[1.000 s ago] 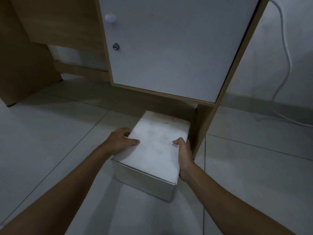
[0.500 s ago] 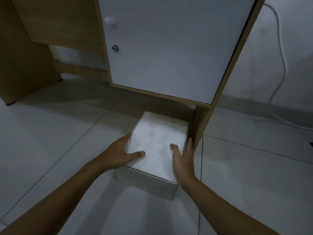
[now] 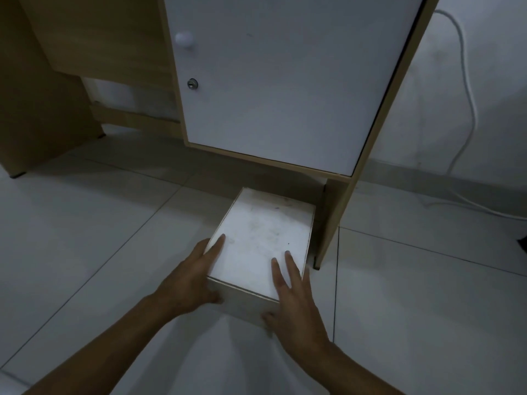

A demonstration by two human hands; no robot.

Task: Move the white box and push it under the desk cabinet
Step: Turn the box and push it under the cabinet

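White box (image 3: pixel 261 246) sits on the tiled floor (image 3: pixel 85 252), far end at the mouth of the gap under the desk cabinet (image 3: pixel 279 89), just beside the cabinet's wooden side panel (image 3: pixel 332 220). Most of the lid shows in front of the cabinet's lower edge, so judged well under halfway in.

Left hand (image 3: pixel 189 283): flat against the near-left corner, fingers together along the left edge, thumb on the front face. Right hand (image 3: pixel 296 302): fingers spread over the near-right of the lid, thumb on the front face. Neither pinches anything; both look set to push.

Done: box lined up with the opening. Left: slide it forward until it's under. Tight clearance to the side panel; may snag if it skews right.
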